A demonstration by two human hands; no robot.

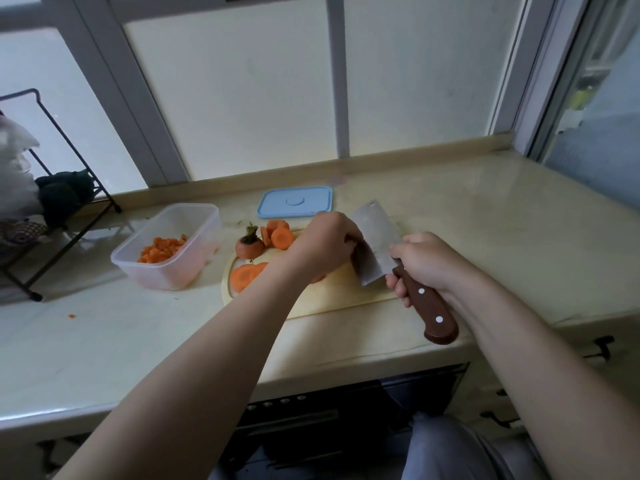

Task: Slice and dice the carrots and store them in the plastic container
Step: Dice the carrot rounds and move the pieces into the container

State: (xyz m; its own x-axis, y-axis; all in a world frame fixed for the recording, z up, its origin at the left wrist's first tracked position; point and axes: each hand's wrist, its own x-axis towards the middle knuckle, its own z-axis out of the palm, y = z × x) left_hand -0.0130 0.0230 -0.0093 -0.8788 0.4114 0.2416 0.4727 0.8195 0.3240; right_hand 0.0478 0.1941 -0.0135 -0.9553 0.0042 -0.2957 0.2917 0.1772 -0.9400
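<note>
While gripping cleaver by handle in right hand, curling left hand over mostly hidden carrot piece on cutting board, knuckles against blade; working with carrot slices, carrot top beside left hand, diced carrot in plastic container left of board, blue lid behind

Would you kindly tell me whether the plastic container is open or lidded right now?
Open: the plastic container shows diced carrot inside, and the blue lid lies flat on the counter.
</note>
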